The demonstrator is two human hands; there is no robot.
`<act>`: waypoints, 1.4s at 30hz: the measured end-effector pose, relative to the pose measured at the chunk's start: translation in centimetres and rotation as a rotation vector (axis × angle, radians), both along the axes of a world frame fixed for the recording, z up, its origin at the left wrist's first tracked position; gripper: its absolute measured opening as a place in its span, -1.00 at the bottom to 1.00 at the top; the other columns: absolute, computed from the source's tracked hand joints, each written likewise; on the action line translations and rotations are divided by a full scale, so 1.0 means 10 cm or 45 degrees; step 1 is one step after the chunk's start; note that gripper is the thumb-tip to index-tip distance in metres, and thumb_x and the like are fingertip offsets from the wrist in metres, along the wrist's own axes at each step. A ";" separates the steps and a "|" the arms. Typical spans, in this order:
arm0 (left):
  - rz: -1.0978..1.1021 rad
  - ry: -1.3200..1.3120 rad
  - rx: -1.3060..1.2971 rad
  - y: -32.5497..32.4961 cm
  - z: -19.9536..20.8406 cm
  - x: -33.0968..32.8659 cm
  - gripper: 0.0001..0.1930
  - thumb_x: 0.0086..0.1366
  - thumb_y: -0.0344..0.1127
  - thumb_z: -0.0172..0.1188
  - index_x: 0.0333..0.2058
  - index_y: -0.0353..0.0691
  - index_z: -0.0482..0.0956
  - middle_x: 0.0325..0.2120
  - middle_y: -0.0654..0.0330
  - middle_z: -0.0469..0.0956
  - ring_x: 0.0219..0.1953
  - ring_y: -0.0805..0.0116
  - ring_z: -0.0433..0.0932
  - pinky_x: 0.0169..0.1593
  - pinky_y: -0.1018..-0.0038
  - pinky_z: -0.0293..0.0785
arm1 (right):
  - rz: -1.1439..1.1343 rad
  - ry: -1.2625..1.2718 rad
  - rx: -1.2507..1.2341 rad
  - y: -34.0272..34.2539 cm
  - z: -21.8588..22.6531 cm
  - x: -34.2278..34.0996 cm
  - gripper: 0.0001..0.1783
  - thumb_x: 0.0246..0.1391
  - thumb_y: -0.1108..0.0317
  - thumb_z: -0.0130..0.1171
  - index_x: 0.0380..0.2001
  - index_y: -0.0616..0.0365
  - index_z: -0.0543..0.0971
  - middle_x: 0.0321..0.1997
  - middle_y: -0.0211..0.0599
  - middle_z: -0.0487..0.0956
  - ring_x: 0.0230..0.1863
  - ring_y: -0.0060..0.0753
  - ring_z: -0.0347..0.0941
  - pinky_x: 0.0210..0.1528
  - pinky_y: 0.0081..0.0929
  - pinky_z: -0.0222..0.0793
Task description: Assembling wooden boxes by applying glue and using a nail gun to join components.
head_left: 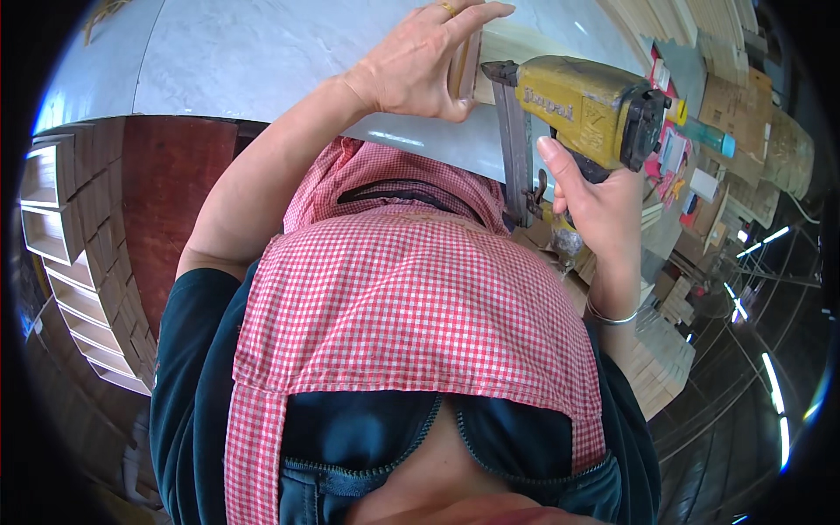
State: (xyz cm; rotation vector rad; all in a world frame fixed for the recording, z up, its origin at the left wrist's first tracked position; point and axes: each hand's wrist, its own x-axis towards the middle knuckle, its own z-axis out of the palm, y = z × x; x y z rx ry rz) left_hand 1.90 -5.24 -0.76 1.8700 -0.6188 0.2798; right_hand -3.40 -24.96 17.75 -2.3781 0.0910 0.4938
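My left hand [411, 66] grips the near end of a light wooden box [512, 52] on the pale marbled table, thumb on the near side and fingers reaching over the top. Part of the box is hidden behind that hand and the tool. In my right hand [599, 197] is a yellow nail gun [573, 101], held by its handle, with the thumb up along it. The gun's dark nose points left, close to the box's right side; whether they touch I cannot tell. Its long grey magazine hangs down toward my apron.
The pale table [245, 52] spans the top. Stacked open wooden boxes [83, 302] stand at the left, beside a red-brown panel [179, 201]. At the upper right are wooden strips [674, 22], cardboard [731, 109] and a teal bottle-like thing [709, 137]. More wood pieces [661, 359] lie lower right.
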 end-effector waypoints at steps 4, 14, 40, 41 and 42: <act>0.011 0.012 0.014 0.01 -0.01 -0.01 0.07 -0.12 -0.12 0.38 0.40 -0.22 0.09 0.17 -0.21 0.29 0.11 -0.17 0.40 0.20 0.06 0.38 | 0.014 -0.001 -0.011 0.04 0.00 0.05 -0.78 0.13 0.34 0.37 -0.26 0.30 0.66 -0.57 -0.39 0.62 -0.76 -0.62 0.32 -0.72 -0.66 0.18; 0.036 -0.025 0.026 0.00 0.01 0.02 0.05 -0.10 -0.10 0.37 0.38 -0.26 0.12 0.16 -0.20 0.31 0.09 -0.15 0.41 0.18 0.09 0.38 | 0.214 0.022 -0.200 0.05 0.15 0.30 -0.75 0.10 0.33 0.39 -0.24 0.30 0.66 -0.54 -0.35 0.64 -0.75 -0.59 0.35 -0.69 -0.62 0.25; 0.475 1.000 -0.438 -0.14 0.19 0.07 -0.60 0.22 -0.28 0.36 -0.08 -0.36 0.44 -0.47 0.24 0.45 -0.44 0.46 0.43 -0.35 0.55 0.47 | 0.112 0.051 -0.168 0.05 0.17 0.82 -0.75 0.09 0.31 0.40 -0.28 0.28 0.64 -0.61 -0.41 0.58 -0.77 -0.59 0.34 -0.71 -0.65 0.21; 0.469 1.005 -0.440 -0.14 0.19 0.06 -0.61 0.24 -0.31 0.36 -0.07 -0.36 0.44 -0.46 0.26 0.43 -0.43 0.50 0.41 -0.36 0.58 0.44 | 0.110 0.058 -0.178 0.05 0.17 0.83 -0.75 0.09 0.31 0.40 -0.29 0.28 0.64 -0.61 -0.41 0.58 -0.77 -0.60 0.34 -0.71 -0.65 0.22; 0.466 1.007 -0.439 -0.14 0.18 0.06 -0.61 0.24 -0.31 0.36 -0.07 -0.36 0.44 -0.46 0.26 0.43 -0.43 0.50 0.41 -0.36 0.58 0.44 | 0.107 0.060 -0.178 0.04 0.16 0.83 -0.75 0.09 0.31 0.40 -0.29 0.28 0.64 -0.61 -0.41 0.58 -0.77 -0.60 0.34 -0.71 -0.65 0.22</act>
